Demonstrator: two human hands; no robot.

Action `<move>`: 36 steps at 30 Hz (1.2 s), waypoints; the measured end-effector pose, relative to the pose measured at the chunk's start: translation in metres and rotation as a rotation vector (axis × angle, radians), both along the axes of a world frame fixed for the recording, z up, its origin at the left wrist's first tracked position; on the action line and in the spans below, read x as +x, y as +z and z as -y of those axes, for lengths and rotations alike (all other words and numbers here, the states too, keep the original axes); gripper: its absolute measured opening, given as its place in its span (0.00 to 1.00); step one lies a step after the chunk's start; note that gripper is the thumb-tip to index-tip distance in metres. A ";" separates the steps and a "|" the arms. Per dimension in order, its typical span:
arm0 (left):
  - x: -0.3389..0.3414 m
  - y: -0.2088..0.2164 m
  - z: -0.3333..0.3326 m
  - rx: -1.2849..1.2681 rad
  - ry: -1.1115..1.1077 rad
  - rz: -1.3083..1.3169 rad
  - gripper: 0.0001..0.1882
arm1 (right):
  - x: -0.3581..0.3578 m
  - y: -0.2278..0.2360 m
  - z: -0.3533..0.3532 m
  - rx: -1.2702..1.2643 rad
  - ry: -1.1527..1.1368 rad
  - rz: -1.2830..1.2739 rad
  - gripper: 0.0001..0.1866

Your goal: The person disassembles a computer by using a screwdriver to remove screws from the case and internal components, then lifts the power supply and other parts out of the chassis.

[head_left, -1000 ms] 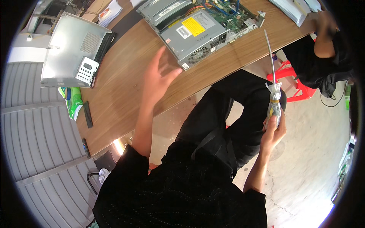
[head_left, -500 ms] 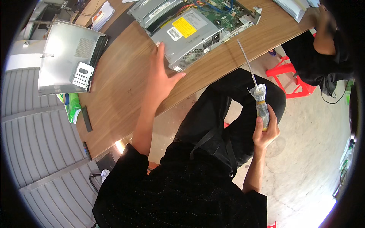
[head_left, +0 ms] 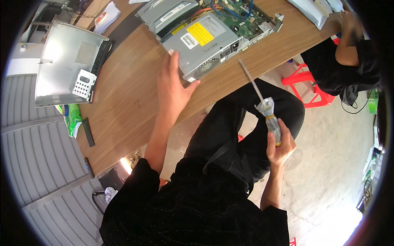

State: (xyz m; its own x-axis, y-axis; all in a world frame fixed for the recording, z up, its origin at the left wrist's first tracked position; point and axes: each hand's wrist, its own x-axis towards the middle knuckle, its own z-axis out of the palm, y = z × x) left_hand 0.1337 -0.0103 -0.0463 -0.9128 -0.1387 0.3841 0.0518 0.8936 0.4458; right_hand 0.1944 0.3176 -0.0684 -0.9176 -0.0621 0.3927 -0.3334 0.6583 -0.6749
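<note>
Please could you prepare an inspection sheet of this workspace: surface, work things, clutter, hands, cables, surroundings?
Surface: brown wood-grain table, partly covered.
Work things: opened computer unit with grey power supply, on the table; screwdriver with plastic-wrapped handle.
Clutter: silver metal cover with perforated bracket, green packet, dark strip, paper stack.
Hands: left hand open at the power supply's near corner, contact unclear; right hand closed around the screwdriver's handle.
Cables: blue cable and orange wires in the unit; thin black cable at right.
Surroundings: red stool, another person's arm, grey ribbed wall.
</note>
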 end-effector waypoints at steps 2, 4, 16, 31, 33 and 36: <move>0.004 0.003 -0.008 0.028 0.033 0.032 0.48 | 0.007 0.005 0.002 0.008 0.036 0.044 0.19; 0.015 -0.001 -0.018 0.041 0.048 -0.107 0.45 | 0.016 0.007 0.006 0.037 0.097 0.113 0.20; 0.086 -0.017 -0.062 0.789 -0.026 0.494 0.06 | 0.053 -0.002 0.026 -0.041 0.183 0.304 0.22; 0.077 -0.044 -0.071 1.509 -0.172 0.589 0.15 | 0.048 -0.010 0.045 0.022 0.230 0.277 0.25; 0.078 -0.045 -0.071 1.479 -0.196 0.602 0.16 | 0.048 -0.008 0.046 0.030 0.224 0.288 0.25; 0.078 -0.047 -0.072 1.486 -0.189 0.606 0.15 | 0.049 -0.004 0.049 0.011 0.227 0.314 0.23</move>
State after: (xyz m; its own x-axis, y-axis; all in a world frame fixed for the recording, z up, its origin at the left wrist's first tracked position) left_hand 0.2114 0.0613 -0.0931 -0.9188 0.0864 -0.3851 -0.3915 -0.3230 0.8616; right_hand 0.2431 0.2691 -0.0723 -0.9553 -0.2803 0.0934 -0.2501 0.5988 -0.7609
